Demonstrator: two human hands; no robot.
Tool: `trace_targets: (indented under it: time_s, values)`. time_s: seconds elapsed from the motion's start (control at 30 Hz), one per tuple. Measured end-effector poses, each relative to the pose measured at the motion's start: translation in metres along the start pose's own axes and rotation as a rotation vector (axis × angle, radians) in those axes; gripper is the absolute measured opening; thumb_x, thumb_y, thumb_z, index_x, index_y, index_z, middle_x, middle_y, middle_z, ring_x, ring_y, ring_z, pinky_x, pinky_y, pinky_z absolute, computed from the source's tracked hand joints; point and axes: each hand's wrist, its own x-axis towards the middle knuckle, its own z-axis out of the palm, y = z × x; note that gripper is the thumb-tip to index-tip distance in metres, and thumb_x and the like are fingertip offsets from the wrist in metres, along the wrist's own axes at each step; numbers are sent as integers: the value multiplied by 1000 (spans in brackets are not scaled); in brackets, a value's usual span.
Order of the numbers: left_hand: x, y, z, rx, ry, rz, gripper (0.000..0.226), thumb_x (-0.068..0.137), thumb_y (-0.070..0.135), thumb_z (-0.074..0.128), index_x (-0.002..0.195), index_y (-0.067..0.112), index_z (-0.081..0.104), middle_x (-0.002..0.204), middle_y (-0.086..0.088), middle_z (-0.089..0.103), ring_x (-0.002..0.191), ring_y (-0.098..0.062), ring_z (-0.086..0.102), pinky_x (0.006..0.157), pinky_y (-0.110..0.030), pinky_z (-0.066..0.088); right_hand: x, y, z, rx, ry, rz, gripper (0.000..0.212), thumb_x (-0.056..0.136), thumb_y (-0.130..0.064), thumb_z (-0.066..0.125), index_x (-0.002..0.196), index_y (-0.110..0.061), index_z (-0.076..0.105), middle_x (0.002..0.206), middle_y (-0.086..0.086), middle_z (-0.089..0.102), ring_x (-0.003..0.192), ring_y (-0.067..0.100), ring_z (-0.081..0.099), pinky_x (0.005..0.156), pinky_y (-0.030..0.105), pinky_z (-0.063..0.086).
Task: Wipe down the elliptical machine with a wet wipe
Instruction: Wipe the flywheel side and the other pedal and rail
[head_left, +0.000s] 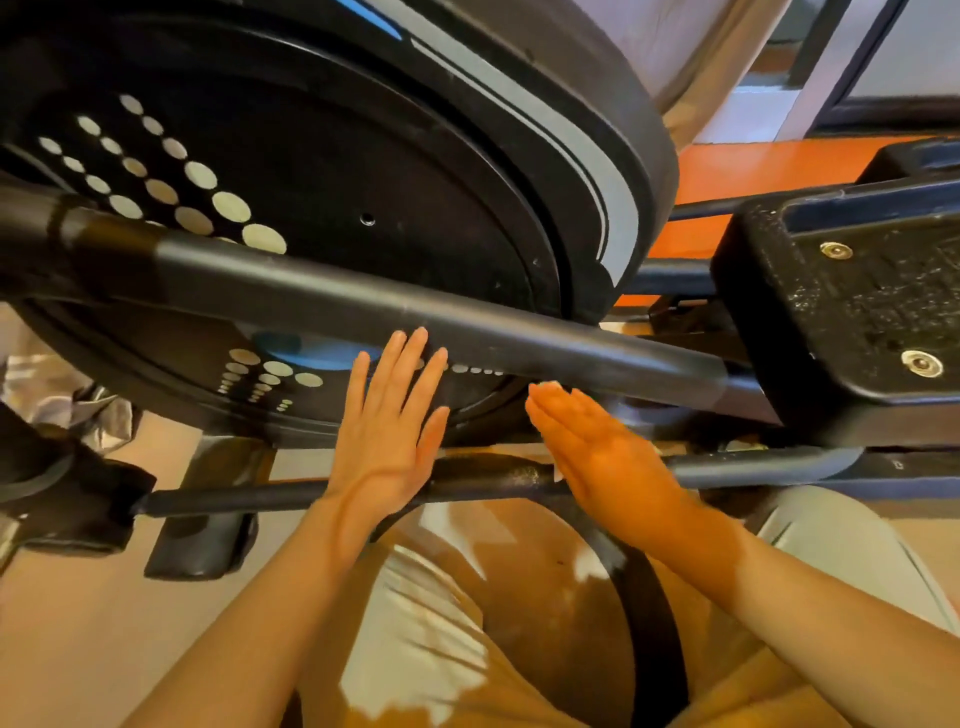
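Note:
The black elliptical machine fills the view: its round flywheel cover (322, 171) with grey dots and a blue stripe, a thick dark crank bar (467, 322) slanting down to the right, and a black foot pedal (857, 306) with bolts at the right. My left hand (389, 426) is flat with fingers straight and spread, fingertips reaching the lower edge of the cover under the bar. My right hand (597, 452) is flat too, fingers together, held edge-on beside the lower frame rail (753, 462). No wet wipe shows in either hand.
A black base foot (197, 535) rests on the beige floor at lower left. Crumpled silver material (62, 384) lies at the far left. An orange floor strip (769, 161) and a dark window frame sit behind the machine. My knees in tan and grey cloth are below.

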Motion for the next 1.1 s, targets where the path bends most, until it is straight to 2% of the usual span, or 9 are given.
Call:
trace_targets:
  time_s: [0.13, 0.27, 0.33, 0.4, 0.47, 0.53, 0.57, 0.7, 1.1]
  values:
    - [-42, 1, 13, -57, -115, -58, 52, 102, 37, 31, 150, 16, 33, 159, -10, 27, 149, -24, 17, 123, -42, 0, -24, -35, 27, -141, -185, 71, 83, 54, -19, 92, 129, -4, 58, 133, 16, 58, 120, 32, 57, 104, 44, 34]
    - [-77, -6, 22, -205, -216, -221, 56, 105, 48, 16, 147, 18, 38, 155, -9, 35, 146, -25, 27, 123, -36, 1, -26, -65, 43, -181, 12, 10, 52, 84, -10, 56, 133, 4, 51, 138, 23, 50, 130, 38, 44, 117, 45, 13]
    - [-90, -12, 25, -248, -223, -257, 56, 105, 49, 18, 147, 18, 37, 155, -9, 36, 146, -25, 27, 123, -37, 4, -17, -84, 56, -154, -52, -37, 52, 86, -18, 41, 133, 3, 51, 139, 22, 49, 132, 37, 41, 115, 45, 18]
    - [-99, -18, 27, -282, -214, -261, 55, 105, 49, 20, 148, 17, 34, 156, -8, 34, 147, -25, 25, 123, -36, 4, -2, -102, 57, -163, -178, -49, 60, 79, -26, 66, 131, 0, 54, 138, 20, 52, 130, 35, 47, 115, 47, 29]
    - [-108, -23, 27, -306, -208, -290, 56, 104, 49, 21, 150, 18, 32, 156, -7, 33, 147, -23, 24, 122, -30, 0, 12, -111, 51, -170, -265, -64, 79, 78, -27, 75, 144, -2, 38, 150, 19, 36, 140, 32, 34, 114, 41, 12]
    - [-118, -30, 26, -297, -198, -328, 57, 104, 48, 20, 149, 16, 34, 156, -5, 32, 147, -22, 23, 122, -27, -3, 15, -97, 46, -202, -277, -167, 79, 94, -16, 57, 152, -8, 6, 159, 9, -3, 147, 23, 2, 109, 33, -12]
    - [-123, -34, 25, -287, -186, -337, 57, 105, 47, 20, 149, 15, 36, 156, -4, 32, 147, -23, 24, 122, -26, -3, 13, -88, 42, -188, -289, -169, 81, 91, -11, 59, 153, -9, 7, 156, 6, -5, 147, 21, 3, 109, 33, -12]
    - [-136, -50, 26, -276, -154, -331, 56, 105, 45, 20, 148, 14, 37, 155, -6, 35, 146, -25, 26, 123, -29, 1, -19, -47, 23, -214, -216, 11, 95, 38, -4, 94, 127, -2, 59, 130, 17, 59, 114, 31, 62, 97, 46, 34]
    - [-144, -61, 37, -393, -22, -291, 52, 104, 43, 30, 150, 18, 29, 149, -11, 44, 141, -25, 34, 120, -40, 17, 51, -132, 82, -42, -248, -248, 83, 50, -16, 94, 125, -3, 61, 126, 17, 62, 114, 34, 61, 96, 45, 44]
